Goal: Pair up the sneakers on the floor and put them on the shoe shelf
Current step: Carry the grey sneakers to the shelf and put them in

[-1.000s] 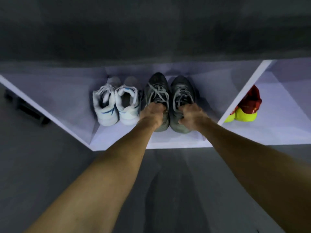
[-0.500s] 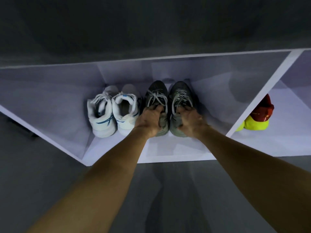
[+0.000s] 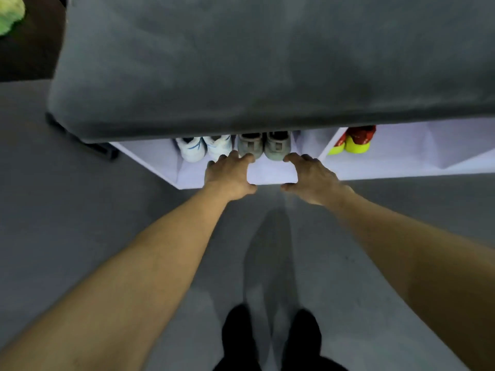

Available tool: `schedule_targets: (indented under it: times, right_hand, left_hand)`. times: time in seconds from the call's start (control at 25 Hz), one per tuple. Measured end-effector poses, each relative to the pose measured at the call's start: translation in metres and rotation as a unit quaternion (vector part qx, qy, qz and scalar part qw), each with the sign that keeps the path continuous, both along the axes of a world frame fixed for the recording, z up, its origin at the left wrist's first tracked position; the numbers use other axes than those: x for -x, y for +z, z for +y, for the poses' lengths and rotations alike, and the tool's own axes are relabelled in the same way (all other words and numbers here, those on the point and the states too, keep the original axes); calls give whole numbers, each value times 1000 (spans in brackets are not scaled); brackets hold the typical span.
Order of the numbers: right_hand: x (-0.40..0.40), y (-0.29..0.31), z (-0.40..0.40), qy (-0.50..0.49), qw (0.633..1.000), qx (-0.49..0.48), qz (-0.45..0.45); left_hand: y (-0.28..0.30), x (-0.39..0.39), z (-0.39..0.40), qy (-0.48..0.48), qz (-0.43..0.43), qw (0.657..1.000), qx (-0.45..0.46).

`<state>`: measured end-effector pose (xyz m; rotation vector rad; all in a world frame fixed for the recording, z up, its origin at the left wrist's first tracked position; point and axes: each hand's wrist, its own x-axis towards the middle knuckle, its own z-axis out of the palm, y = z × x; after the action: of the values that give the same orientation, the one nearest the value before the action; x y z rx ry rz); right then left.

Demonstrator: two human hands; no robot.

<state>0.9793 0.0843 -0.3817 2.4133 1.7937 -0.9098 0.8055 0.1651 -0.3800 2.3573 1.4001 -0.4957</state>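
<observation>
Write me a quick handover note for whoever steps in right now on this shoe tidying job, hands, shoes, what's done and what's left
Left hand: open, empty, in front of the grey pair.
Right hand: open, empty, also just in front of the grey pair.
Grey sneakers: side by side in the left compartment of the shoe shelf, heels facing out.
White sneakers: paired beside them, to their left.
Red and yellow sneakers: in the next compartment to the right.
Done: three pairs shelved, as far as can be seen.
Left: a green thing at the top left corner may be another shoe; too blurred to tell. Check the floor for more.
</observation>
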Motion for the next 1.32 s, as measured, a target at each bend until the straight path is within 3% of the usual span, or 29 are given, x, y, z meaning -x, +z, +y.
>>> schedule_targets:
  times: [0.36,0.56,0.92,1.32]
  right_hand:
    - [32,258,-133,-74,989,77,97]
    - [55,344,-195,-53,991,89,85]
    - [90,366,-260,56,989,118,64]
    - [103,374,-207,185,974,119,56]
  left_hand:
    - [259,55,-117,-17,12,992,122]
    - [346,88,-192,-17,20,988,153]
    - [364,130,-275,108,3,975,194]
    - [377,178,-284,318,-51,934,157]
